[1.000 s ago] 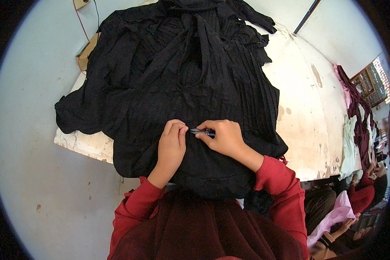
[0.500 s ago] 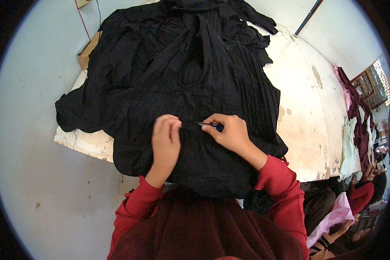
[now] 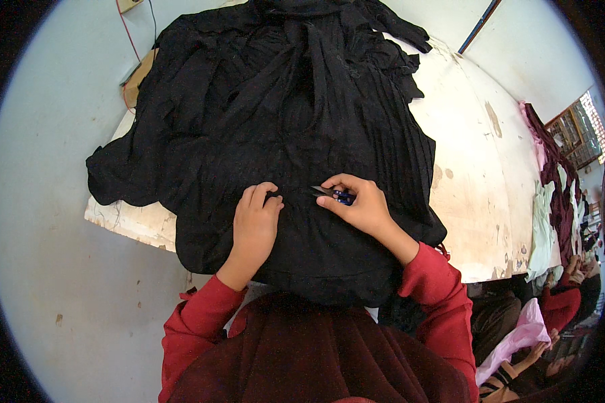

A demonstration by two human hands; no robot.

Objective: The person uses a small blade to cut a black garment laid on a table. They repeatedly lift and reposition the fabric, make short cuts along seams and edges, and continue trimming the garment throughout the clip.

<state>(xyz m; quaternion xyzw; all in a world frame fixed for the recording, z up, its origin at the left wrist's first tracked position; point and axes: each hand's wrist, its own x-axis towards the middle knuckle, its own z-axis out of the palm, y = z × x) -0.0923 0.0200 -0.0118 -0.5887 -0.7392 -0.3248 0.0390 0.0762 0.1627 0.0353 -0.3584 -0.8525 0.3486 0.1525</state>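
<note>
A large black garment [image 3: 249,158] with gathers and pleats lies spread in front of me, its near edge hanging towards my body. My right hand [image 3: 363,205] holds small thread snips [image 3: 343,197] with a dark blue grip. Their short pointed blades stick out to the left, just above the cloth. To the left, a short gap from the blades, my left hand [image 3: 255,218] rests on the garment with fingers curled and thumb drawn in. Whatever is pinched there, cloth or thread, is too dark to make out.
Under the garment is a pale, worn table [image 3: 474,201], its surface peeling in spots. A wall [image 3: 54,235] runs along the left, with a cardboard-coloured box [image 3: 140,80] near it. At right hang maroon and pale green cloths [image 3: 542,225]; people sit below, one with pink fabric [image 3: 521,336].
My left hand has come down and slightly nearer to me, its fingers no longer blurred. The snips have shifted slightly right and their blades show more clearly.
</note>
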